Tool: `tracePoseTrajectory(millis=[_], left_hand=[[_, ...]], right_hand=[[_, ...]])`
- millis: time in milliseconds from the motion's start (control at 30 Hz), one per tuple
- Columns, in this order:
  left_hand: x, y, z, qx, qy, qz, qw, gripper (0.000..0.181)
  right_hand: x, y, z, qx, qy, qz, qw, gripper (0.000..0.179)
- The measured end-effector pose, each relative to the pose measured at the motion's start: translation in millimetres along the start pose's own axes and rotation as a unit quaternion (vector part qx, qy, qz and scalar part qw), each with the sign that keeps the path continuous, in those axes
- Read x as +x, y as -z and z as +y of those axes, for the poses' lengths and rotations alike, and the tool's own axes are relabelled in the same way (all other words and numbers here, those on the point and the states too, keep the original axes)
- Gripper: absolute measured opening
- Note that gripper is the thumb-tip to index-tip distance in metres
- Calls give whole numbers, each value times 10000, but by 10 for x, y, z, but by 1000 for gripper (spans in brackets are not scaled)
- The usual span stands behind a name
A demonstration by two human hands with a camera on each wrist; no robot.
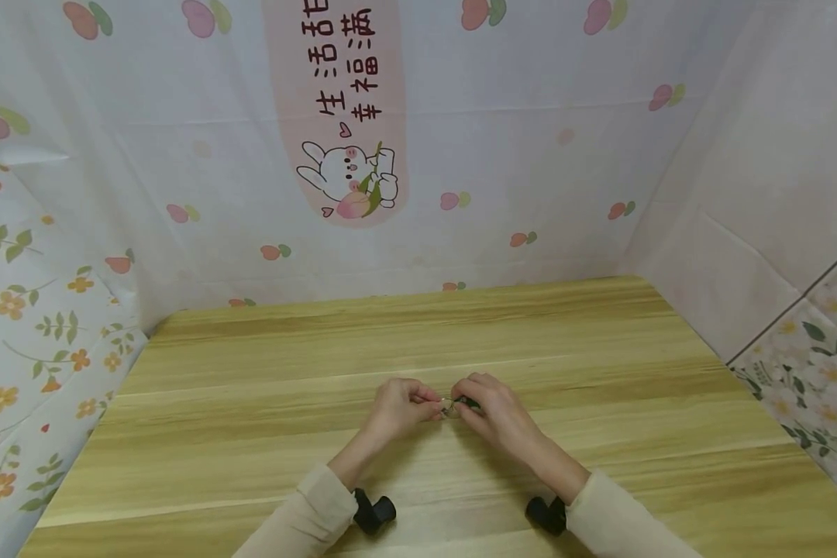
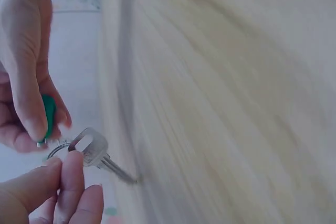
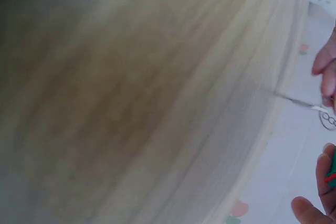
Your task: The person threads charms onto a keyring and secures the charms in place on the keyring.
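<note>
Over the middle of the table, my left hand [image 1: 399,407] pinches a metal key ring [image 2: 56,151] between thumb and fingertips. A silver key [image 2: 95,149] with a broad, slotted head hangs on the ring, its blade pointing away from the fingers. Facing it, my right hand [image 1: 498,412] grips a small green keychain charm [image 2: 49,109] between thumb and fingers. In the right wrist view the charm [image 3: 332,174] shows a red stripe, and most of it is hidden by the hand. A short chain [image 2: 51,141] runs from the charm toward the ring.
The wood-grain table [image 1: 251,434] spans the space under both hands. A white patterned cloth [image 1: 495,155] hangs behind it, and floral cloths [image 1: 35,325] stand at the sides. Black wrist cameras [image 1: 374,511] sit below the cuffs of both light sleeves.
</note>
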State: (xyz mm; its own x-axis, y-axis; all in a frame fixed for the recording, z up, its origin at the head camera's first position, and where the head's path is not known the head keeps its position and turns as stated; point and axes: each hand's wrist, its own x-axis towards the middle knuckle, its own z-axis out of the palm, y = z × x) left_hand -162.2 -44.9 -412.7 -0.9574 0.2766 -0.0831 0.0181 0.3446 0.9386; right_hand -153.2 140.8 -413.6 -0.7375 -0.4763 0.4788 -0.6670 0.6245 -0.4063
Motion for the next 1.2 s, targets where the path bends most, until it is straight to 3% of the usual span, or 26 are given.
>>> tracePoseTrajectory(millis=[133, 267, 600, 867, 1100, 1200], left_hand=[[-46, -69, 70, -720, 13, -76, 9974, 11], [-81, -114, 112, -816, -77, -36, 9966, 12], [-111, -172, 162, -199, -299, 172, 9992, 8], [-151, -184, 200, 289, -435, 212, 9984, 9], [-187, -200, 249, 971, -782, 375, 9915, 5], [-196, -204, 263, 1200, -865, 446, 9880, 6]], right_hand=[[-33, 33, -26, 275, -164, 176, 9993, 12], [-54, 63, -39, 466, -305, 297, 9980, 13], [-85, 87, -31, 475, -146, 588, 9970, 15], [-85, 92, -21, 181, 268, 890, 9955, 18], [-86, 87, -19, 52, 382, 1017, 9941, 22], [-76, 90, -19, -277, 694, 1067, 9915, 21]])
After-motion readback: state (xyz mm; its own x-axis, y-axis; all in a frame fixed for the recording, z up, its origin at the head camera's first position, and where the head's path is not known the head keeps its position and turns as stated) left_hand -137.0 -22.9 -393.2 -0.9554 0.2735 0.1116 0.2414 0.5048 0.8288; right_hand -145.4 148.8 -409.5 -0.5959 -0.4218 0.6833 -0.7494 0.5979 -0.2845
